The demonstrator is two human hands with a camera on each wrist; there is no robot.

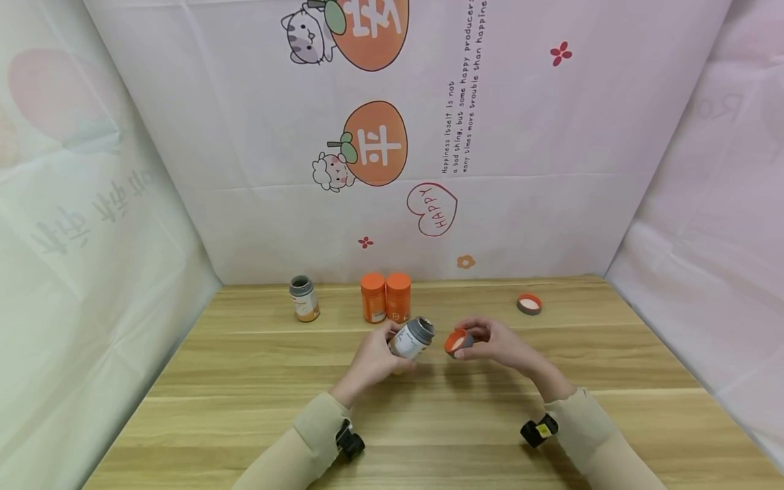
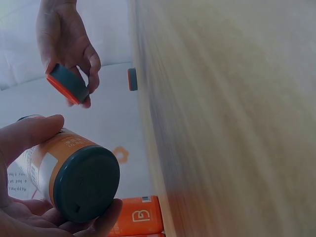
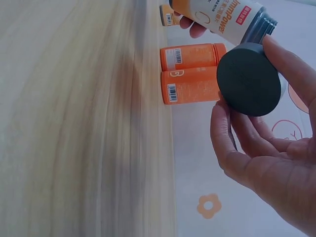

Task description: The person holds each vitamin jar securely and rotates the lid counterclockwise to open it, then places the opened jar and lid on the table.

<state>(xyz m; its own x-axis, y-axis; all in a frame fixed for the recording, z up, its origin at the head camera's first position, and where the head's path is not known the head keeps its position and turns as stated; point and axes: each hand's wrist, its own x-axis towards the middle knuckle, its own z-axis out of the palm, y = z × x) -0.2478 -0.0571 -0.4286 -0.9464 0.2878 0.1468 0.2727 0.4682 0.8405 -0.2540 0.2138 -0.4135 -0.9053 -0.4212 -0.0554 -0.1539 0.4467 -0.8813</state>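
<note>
My left hand [image 1: 375, 359] grips a white and orange supplement bottle [image 1: 407, 341] with a grey neck, tilted to the right with its uncapped mouth facing up and right. In the left wrist view the thumb and fingers wrap its body, and its dark base [image 2: 88, 183] faces the camera. Just right of the mouth, my right hand [image 1: 499, 347] pinches a grey screw cap [image 1: 458, 343] between thumb and fingers. The cap's orange inner side faces the bottle, and its flat dark top [image 3: 249, 79] shows in the right wrist view. A gap separates cap and bottle in the head view.
Two orange bottles [image 1: 386, 298] stand side by side near the table's back edge. Left of them is another open white and orange bottle [image 1: 304, 299]. A second grey cap [image 1: 529, 304] lies at the back right, orange inside up. White printed cloth [image 1: 514, 204] rises behind the wooden table.
</note>
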